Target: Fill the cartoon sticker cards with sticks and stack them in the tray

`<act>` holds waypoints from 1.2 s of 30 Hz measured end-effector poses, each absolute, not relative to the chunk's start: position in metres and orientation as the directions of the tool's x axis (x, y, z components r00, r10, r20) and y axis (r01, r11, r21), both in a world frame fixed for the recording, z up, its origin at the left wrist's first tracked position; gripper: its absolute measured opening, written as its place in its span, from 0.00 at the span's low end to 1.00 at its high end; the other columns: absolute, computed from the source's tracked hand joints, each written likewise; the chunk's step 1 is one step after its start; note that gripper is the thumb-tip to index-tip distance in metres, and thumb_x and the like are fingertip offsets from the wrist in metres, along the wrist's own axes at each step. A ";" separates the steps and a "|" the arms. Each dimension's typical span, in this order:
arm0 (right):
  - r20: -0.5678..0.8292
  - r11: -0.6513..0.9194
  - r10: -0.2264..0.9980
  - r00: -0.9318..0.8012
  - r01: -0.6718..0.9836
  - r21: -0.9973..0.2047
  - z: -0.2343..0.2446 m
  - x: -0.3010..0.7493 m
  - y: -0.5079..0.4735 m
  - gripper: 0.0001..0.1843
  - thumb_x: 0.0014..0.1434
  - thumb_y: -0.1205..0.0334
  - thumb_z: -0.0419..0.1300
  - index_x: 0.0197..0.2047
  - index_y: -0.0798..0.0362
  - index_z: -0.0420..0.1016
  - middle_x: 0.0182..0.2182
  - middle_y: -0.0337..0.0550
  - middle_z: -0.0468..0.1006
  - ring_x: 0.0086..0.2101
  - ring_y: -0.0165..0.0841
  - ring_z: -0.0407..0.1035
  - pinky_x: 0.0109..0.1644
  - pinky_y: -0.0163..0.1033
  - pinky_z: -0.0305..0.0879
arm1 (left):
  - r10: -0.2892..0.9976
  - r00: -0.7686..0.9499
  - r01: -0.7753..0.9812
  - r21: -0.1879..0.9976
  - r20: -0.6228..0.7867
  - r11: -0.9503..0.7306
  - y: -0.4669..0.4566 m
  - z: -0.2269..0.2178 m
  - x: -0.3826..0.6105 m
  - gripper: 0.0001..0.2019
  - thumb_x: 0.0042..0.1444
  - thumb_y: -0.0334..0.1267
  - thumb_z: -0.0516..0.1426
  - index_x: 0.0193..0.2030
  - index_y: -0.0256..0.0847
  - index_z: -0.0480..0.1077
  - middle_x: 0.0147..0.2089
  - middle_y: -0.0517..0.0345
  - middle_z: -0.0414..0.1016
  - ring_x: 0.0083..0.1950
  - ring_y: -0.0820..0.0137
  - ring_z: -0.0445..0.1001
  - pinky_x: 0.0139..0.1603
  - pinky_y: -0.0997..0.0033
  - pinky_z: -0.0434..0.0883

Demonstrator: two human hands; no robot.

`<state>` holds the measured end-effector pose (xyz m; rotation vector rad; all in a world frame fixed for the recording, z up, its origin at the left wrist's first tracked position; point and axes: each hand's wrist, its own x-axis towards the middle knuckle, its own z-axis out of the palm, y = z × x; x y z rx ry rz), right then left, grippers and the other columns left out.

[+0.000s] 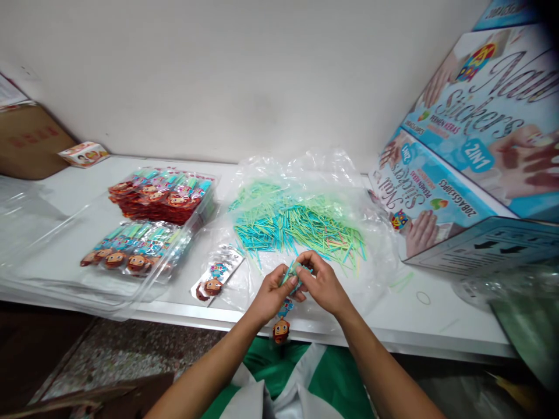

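My left hand [275, 291] is closed on a small plastic packet printed with a brown monkey face [280, 330], which hangs down over the table's front edge. My right hand [322, 282] meets it at the packet's upper end. Its fingers are pinched on thin blue and green sticks [293, 272]; the fingers hide whether the sticks are inside the packet. Just beyond both hands, a loose heap of similar sticks [301, 224] lies on a clear plastic bag [379, 244]. To the left of my hands, flat monkey-print packets [213, 279] lie on the table.
Filled monkey packets [152, 189] are stacked in rows inside a clear plastic tray [126, 305] at left. Blue "Nail Stickers" boxes [441, 192] stand at right. A rubber band [423, 298] lies near them. A cardboard box [32, 139] and small carton [84, 154] sit far left.
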<state>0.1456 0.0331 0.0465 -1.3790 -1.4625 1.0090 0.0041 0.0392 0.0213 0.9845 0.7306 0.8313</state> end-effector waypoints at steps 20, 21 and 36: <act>0.437 0.451 0.888 -0.140 0.447 -0.773 0.068 0.140 0.028 0.06 0.57 0.62 0.56 0.32 0.50 0.74 0.29 0.42 0.75 0.33 0.34 0.68 0.39 0.40 0.64 | 0.903 0.429 -0.192 0.980 0.035 0.053 0.050 0.039 -0.037 0.25 0.44 0.38 0.64 0.51 0.41 0.67 0.44 0.50 0.72 0.45 0.64 0.71 0.45 0.68 0.66; 0.444 0.464 0.882 -0.158 0.460 -0.757 0.070 0.141 0.028 0.05 0.57 0.63 0.56 0.32 0.49 0.74 0.29 0.42 0.75 0.33 0.34 0.68 0.39 0.41 0.64 | 0.898 0.440 -0.204 0.976 0.026 0.072 0.049 0.039 -0.038 0.27 0.42 0.38 0.65 0.51 0.41 0.66 0.45 0.50 0.72 0.46 0.63 0.71 0.45 0.68 0.66; 0.340 0.329 0.939 -0.047 0.405 -0.853 0.078 0.140 0.039 0.08 0.58 0.58 0.55 0.30 0.51 0.70 0.29 0.40 0.72 0.32 0.32 0.67 0.39 0.37 0.63 | 0.959 0.282 -0.108 0.993 -0.022 0.054 0.050 0.051 -0.066 0.11 0.48 0.41 0.61 0.37 0.37 0.71 0.33 0.56 0.72 0.34 0.71 0.70 0.36 0.71 0.70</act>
